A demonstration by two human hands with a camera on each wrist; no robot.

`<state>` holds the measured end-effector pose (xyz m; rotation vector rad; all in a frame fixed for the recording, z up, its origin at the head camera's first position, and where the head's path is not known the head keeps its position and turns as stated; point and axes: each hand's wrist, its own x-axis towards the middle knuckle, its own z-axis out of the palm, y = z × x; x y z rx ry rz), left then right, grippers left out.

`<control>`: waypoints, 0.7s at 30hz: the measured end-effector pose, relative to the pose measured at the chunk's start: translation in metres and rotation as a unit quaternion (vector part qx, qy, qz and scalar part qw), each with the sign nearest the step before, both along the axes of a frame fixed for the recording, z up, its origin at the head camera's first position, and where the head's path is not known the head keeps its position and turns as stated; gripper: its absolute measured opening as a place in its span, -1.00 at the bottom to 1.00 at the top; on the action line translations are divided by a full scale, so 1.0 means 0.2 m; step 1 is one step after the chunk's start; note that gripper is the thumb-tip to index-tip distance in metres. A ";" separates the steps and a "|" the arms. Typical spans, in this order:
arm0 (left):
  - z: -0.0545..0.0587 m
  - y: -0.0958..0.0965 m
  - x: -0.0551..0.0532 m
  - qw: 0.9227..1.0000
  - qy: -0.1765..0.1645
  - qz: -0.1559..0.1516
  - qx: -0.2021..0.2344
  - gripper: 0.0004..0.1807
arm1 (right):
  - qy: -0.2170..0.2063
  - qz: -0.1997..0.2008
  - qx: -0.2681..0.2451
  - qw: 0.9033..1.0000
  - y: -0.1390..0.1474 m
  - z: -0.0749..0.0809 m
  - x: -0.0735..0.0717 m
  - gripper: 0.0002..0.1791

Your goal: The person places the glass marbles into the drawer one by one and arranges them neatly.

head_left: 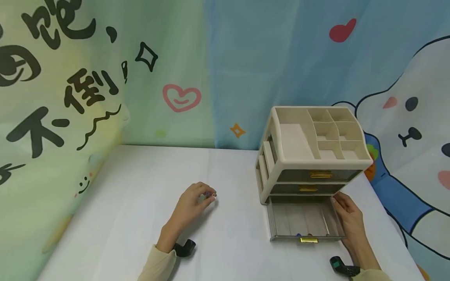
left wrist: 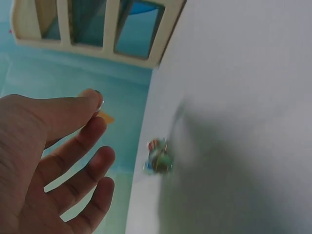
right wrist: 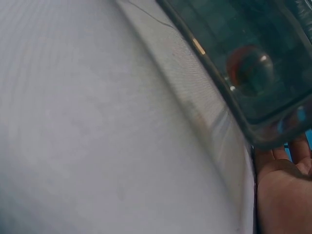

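My left hand (head_left: 193, 205) is over the table, thumb and forefinger pinching a small shiny glass bead or marble (left wrist: 100, 101), mostly hidden by the fingertips. The other fingers are loosely bent. Several colourful glass marbles (left wrist: 159, 158) lie together on the table beyond that hand. My right hand (head_left: 349, 218) rests against the right side of the pulled-out clear drawer (head_left: 302, 216), its fingers near the cabinet's lower corner. Inside the drawer, a few marbles, one of them blue (head_left: 299, 235), sit along the front wall. Through the drawer's wall, the right wrist view shows a round marble (right wrist: 251, 69).
The cream desktop cabinet (head_left: 272, 181) has open compartments on top and two closed dark drawers with gold handles above the pulled-out one. A white cloth covers the table (head_left: 140, 187). Printed curtains (head_left: 246, 70) hang behind and at both sides.
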<state>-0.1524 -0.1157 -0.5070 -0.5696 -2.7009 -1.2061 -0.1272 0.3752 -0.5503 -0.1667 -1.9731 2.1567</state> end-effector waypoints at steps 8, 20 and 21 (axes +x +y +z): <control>0.00 0.06 0.06 0.999 0.017 -0.027 0.001 -0.84 | -0.012 -0.001 0.008 1.000 -0.01 -0.01 -0.01 -0.60; 0.03 0.09 0.07 0.997 0.060 -0.044 -0.002 -0.87 | -0.017 -0.005 0.018 1.000 -0.02 -0.02 0.00 -0.58; 0.03 0.09 0.07 0.997 0.062 -0.044 -0.003 -0.87 | -0.017 -0.007 0.019 1.000 -0.02 -0.02 0.00 -0.58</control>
